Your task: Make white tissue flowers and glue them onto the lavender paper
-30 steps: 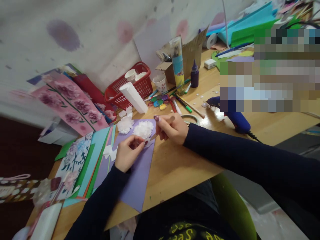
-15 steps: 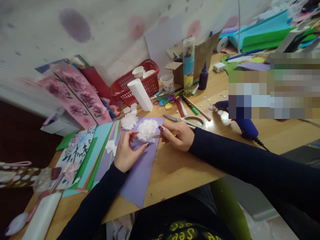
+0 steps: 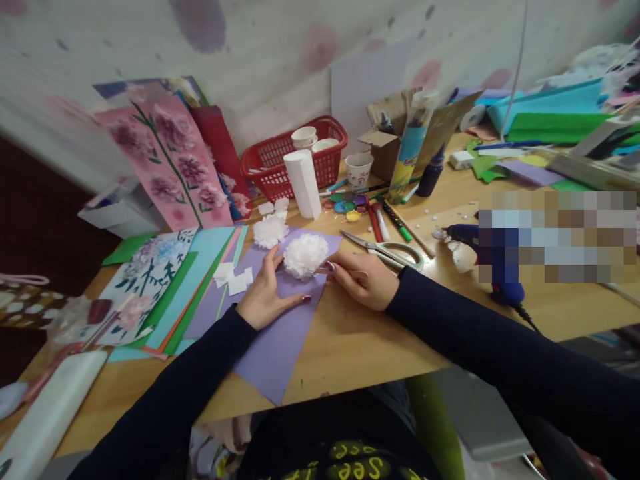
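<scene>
A ruffled white paper flower [image 3: 305, 256] sits over the upper part of a purple sheet [image 3: 273, 347]. My left hand [image 3: 267, 291] is at its lower left, fingers and thumb spread apart, holding nothing. On the flower's right, my right hand [image 3: 363, 277] is closed in a pinch at its edge; what lies between the fingertips is too small to make out. A second white flower [image 3: 271, 231] rests just behind, and small white paper squares [image 3: 238, 285] lie to the left.
Scissors [image 3: 387, 250] lie behind my right hand, with a blue glue gun [image 3: 507, 267] farther right. Behind stand a white roll [image 3: 303, 185], a red basket [image 3: 265, 180] and a paper cup [image 3: 359, 171]. Coloured sheets [image 3: 200, 267] spread left.
The camera view has shifted. My left hand's fingers have opened wider and moved off the flower's front, showing more of the white squares. My right hand stays pinched at the flower's right edge.
</scene>
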### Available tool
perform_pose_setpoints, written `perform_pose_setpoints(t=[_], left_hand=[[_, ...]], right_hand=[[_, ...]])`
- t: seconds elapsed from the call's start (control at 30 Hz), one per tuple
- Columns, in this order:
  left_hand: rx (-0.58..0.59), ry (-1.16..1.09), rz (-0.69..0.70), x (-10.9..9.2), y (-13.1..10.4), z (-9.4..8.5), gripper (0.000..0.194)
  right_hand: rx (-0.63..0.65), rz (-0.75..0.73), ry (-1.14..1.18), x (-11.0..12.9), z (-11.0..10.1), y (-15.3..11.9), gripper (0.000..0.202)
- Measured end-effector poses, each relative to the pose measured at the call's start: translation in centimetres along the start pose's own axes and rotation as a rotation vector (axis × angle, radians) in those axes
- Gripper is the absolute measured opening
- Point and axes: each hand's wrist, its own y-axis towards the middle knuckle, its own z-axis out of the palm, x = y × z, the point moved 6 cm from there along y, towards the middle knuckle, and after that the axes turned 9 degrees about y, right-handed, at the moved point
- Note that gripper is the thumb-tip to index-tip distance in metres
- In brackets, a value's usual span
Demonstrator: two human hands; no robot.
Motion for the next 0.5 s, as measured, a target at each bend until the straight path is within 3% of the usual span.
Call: perform_pose_setpoints(t=[0.27,0.5], left_hand=[[0.025,-0.006,-0.004,0.4,0.0,0.1,0.111],[0.032,0.007,0.016,0.4,0.1,0.1,0.11]], right_hand=[[0.154,-0.003,-0.096,0.5,0.9,0.1,0.028],[0.158,-0.023,-0.139,0.8,1.2,0.2,0.032]])
